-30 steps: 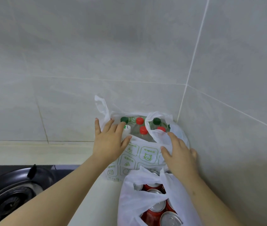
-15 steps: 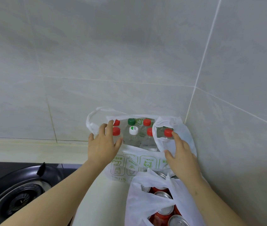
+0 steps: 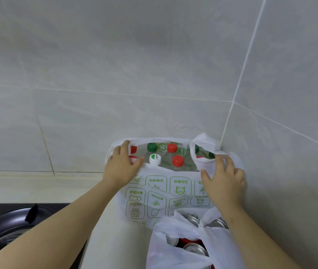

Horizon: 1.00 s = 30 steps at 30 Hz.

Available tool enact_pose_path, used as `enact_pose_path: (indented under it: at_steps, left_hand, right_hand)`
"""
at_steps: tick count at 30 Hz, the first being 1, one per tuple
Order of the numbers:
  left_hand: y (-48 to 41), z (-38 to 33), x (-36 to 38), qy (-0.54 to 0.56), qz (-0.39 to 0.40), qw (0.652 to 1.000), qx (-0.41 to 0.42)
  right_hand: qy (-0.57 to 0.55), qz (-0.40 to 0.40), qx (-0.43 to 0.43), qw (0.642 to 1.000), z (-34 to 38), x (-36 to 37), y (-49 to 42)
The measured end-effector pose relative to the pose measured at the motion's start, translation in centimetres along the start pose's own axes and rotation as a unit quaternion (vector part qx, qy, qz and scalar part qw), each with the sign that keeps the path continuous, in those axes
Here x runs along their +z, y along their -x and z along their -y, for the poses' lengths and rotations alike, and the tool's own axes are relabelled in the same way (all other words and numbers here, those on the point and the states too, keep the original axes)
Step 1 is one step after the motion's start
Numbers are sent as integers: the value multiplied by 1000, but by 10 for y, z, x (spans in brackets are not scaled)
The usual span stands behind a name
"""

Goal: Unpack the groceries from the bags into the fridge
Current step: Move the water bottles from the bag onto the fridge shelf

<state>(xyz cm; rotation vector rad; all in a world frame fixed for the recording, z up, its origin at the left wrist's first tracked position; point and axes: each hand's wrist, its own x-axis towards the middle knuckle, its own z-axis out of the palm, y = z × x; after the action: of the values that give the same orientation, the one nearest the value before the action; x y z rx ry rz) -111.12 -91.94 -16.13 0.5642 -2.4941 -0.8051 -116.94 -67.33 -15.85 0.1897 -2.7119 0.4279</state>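
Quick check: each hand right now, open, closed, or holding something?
Left hand: grips the left rim of the white plastic bag printed with green icons.
Right hand: pinches the same bag's right rim.

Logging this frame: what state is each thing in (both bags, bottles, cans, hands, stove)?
printed bag: open, mouth spread by both hands
bottles: upright inside it, capped
can bag: handles knotted
cans: upright inside
left hand: grips the printed bag's left rim
right hand: pinches its right handle
stove: no flame visible
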Motion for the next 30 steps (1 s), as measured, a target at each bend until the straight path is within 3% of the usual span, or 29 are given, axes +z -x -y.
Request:
enact_pose_path:
  at_steps: [4,8,12,16,18,22,27,30]
  left_hand:
    - [5,6,7,76,7,997,7]
    - [8,7,12,101,-1,995,-10]
    - [16,5,18,90,-7,995,-36]
    - [25,14,23,43,6,997,-58]
    - [27,19,25,19,21,998,-57]
    - [27,21,21,24,59,995,-73]
    - [30,18,17,169,58,980,-87]
    - [33,11,15,244,36,965,-83]
  right_hand:
    - [-136,12,38,990,-11,13,-4]
    - [-278,70,120,950,-19,15,-7]
    - [-280,174,171,929,-34,28,-2]
    - [-146,288,157,933,-45,33,8]
    - [-124,295,150,935,-44,30,9]
    - [-213,169,187,944,-39,20,13]
    - [-342,-19,227,912,-35,12,18]
    - [-373,-95,162,909,-33,8,20]
